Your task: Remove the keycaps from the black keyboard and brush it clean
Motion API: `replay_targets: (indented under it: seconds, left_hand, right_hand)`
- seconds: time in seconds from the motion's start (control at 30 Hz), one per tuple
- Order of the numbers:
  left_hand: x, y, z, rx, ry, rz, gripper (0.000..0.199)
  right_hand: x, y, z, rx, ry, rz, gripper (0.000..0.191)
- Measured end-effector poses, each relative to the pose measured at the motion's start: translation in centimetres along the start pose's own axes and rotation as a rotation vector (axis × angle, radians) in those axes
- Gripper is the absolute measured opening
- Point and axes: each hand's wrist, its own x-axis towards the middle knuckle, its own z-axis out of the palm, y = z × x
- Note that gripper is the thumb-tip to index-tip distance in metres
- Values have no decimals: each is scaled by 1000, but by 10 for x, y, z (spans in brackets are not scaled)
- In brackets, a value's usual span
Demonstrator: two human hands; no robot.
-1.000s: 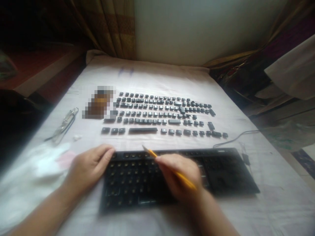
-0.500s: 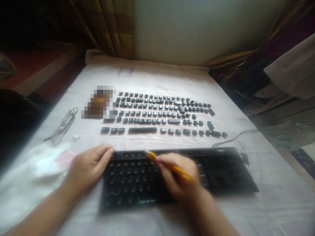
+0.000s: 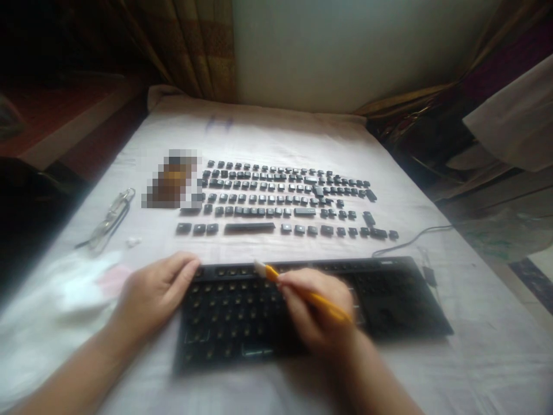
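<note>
A black keyboard (image 3: 406, 311) with its keycaps off lies across the near part of a cloth-covered surface. My right hand (image 3: 322, 302) is closed around an orange brush (image 3: 319, 300), whose pale tip points up and left over the keyboard's top row. My left hand (image 3: 162, 288) grips the keyboard's upper left corner, with the thumb along its edge. Beyond the keyboard, loose black keycaps (image 3: 270, 199) lie in several rows, and a long spacebar (image 3: 249, 227) is in the nearest row.
Eyeglasses (image 3: 112, 219) lie at the left, near a blurred-out rectangular item (image 3: 170, 181). White crumpled cloth or tissue (image 3: 82, 294) is beside my left forearm. A thin cable (image 3: 415, 236) runs off to the right from behind the keyboard. Curtains hang at the back.
The brush handle has tilted slightly, its rear end shifting right along with my right hand. My left hand stays at the keyboard corner. The view has moved very slightly.
</note>
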Motion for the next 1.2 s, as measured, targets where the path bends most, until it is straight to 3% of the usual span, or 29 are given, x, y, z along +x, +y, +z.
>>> replay_targets:
  seconds: [0.17,0.57,0.83,1.2]
  left_hand:
    - [0,1,0,4,6,3,41]
    - [1,1,0,-4,17,15,40]
    - [1,1,0,-3,3,12,39]
    - [1,1,-1,4,24,19,37]
  right_hand:
    - [-1,3,2,14,-46,20,21]
    - [0,0,0,12,24,-4,24]
    - [-2,4,3,20,-52,34,21]
    - [-1,2,1,16,46,-7,23]
